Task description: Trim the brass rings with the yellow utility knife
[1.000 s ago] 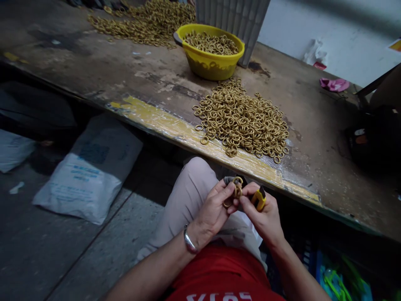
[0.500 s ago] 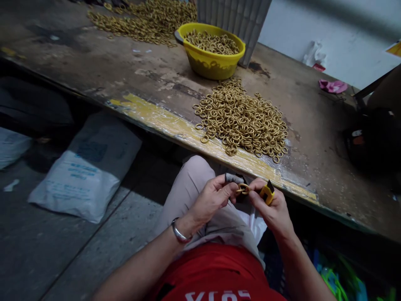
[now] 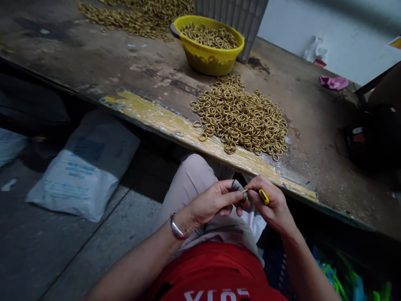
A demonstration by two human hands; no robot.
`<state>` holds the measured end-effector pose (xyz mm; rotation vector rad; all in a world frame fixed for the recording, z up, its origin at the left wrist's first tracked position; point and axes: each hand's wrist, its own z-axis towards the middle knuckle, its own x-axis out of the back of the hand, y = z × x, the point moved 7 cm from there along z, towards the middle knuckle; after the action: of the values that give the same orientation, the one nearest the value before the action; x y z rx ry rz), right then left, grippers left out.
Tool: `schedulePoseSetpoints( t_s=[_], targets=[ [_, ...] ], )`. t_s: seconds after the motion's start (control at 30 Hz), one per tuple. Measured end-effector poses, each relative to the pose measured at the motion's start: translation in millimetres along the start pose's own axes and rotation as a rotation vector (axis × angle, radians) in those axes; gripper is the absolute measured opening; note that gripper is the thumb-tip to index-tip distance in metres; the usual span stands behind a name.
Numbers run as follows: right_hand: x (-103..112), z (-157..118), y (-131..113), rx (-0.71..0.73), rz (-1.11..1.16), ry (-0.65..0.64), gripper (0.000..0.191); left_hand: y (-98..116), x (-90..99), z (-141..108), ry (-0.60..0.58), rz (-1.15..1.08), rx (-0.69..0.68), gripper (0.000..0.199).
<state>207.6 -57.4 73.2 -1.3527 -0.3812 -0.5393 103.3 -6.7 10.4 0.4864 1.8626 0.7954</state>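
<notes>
well left of our left hand [image 3: 213,201] we've got a white sack [image 3: 81,177], low down. past the hand, up and left: far ring pile [image 3: 131,21], running out of view. table edge [image 3: 147,109], yellow-taped, slopes down rightward and passes just beyond our fingers; can't tell if anything touches it. knee [image 3: 194,177] is just beside the left hand, so that side is tight. farther beyond: yellow bowl [image 3: 206,60] with rings in it, upright, well apart from us. left hand is pinching a gold ring [image 3: 244,191], mostly hidden, between our two hands, near side of the edge. near ring pile [image 3: 241,117] lies straight beyond, front loops on the tape. our right hand [image 3: 272,205] is curled around a yellow tool [image 3: 264,196], fingertips at the ring. farther right: bare tabletop strip [image 3: 313,142], then pink cloth [image 3: 333,82] beyond, black object [image 3: 372,140] beside. low right: green strips [image 3: 333,278], blurred.
</notes>
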Motion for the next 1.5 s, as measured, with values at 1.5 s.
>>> schedulePoseSetpoints(
  t_s=[1.5],
  targets=[
    [-6.6, 106.8, 62.9, -0.124, -0.719, 0.061, 0.013, -8.1, 23.6, 20.0, 0.426, 0.884, -0.446, 0.02]
  ],
)
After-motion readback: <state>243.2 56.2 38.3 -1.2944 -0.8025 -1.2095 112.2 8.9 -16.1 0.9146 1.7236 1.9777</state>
